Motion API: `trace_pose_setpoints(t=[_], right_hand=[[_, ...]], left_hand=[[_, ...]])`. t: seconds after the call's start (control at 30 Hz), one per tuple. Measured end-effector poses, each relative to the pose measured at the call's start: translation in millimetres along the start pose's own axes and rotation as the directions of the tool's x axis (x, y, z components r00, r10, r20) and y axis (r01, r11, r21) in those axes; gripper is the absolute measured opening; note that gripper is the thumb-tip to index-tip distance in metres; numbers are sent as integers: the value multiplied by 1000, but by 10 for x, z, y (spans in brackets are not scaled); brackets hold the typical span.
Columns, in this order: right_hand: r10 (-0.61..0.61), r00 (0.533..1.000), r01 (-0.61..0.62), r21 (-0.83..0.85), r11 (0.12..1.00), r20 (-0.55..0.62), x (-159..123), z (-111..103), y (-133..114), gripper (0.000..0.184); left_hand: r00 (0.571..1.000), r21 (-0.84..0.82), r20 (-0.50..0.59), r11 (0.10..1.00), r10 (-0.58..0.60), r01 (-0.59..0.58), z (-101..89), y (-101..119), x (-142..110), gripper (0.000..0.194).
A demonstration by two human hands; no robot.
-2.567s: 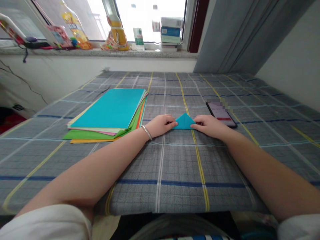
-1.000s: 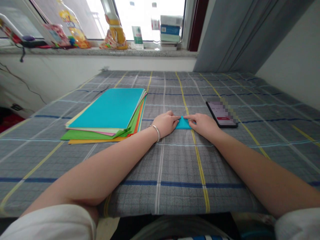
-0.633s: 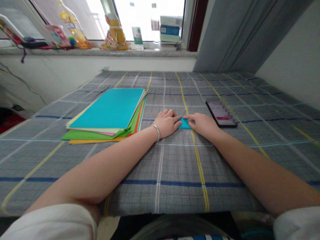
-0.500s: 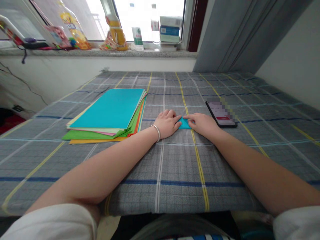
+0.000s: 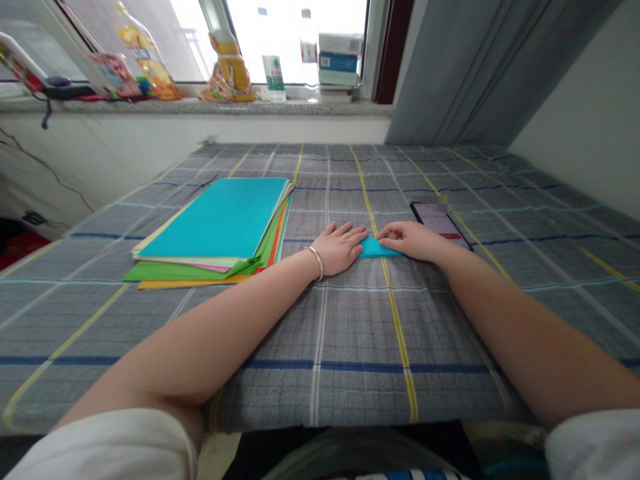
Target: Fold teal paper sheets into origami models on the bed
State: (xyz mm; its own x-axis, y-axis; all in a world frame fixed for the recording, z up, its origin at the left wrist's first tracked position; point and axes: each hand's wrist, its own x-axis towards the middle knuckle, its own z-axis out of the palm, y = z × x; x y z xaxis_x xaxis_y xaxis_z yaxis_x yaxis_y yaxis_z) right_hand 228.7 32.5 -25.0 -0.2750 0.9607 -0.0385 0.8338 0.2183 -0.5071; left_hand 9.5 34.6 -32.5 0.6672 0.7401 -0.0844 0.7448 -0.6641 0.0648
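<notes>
A small piece of teal paper [image 5: 379, 248], folded into a low flat triangle, lies on the checked grey cloth [image 5: 360, 327]. My left hand [image 5: 340, 248] rests palm down at its left end, fingers spread, with the fingertips at the paper's left edge. My right hand [image 5: 407, 241] lies over the paper's right part with the fingers curled, hiding that corner. No other hand is in view.
A stack of coloured paper sheets [image 5: 215, 220], teal on top, lies left of my left hand. A phone [image 5: 439, 221] lies just beyond my right hand, its screen partly pixelated. Bottles and boxes stand on the window sill [image 5: 200, 107]; a grey curtain [image 5: 465, 67] hangs right.
The teal paper now looks flatter and wider, its right corner reaching further right. My right hand has moved right along it, and my left hand's fingers have spread.
</notes>
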Motion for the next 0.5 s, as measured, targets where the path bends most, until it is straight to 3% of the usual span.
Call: trace_pose_setpoints(t=[0.17,0.33,0.43,0.5], right_hand=[[96,971,-153,263,953,218,-42,-105,57,24],[161,960,-232,327,916,231,-45,-101,68,20],[112,981,-155,284,946,162,-41,-59,55,23],[-7,999,-3,200,980,48,-42,-8,19,23]], left_hand=[[998,27,-62,1000,-13,14,21,73,-1,53],[990,6,-130,998,-56,57,58,138,18,51],[991,-5,-132,999,-38,38,81,132,20,52],[992,-9,-123,999,-36,35,87,122,21,53]])
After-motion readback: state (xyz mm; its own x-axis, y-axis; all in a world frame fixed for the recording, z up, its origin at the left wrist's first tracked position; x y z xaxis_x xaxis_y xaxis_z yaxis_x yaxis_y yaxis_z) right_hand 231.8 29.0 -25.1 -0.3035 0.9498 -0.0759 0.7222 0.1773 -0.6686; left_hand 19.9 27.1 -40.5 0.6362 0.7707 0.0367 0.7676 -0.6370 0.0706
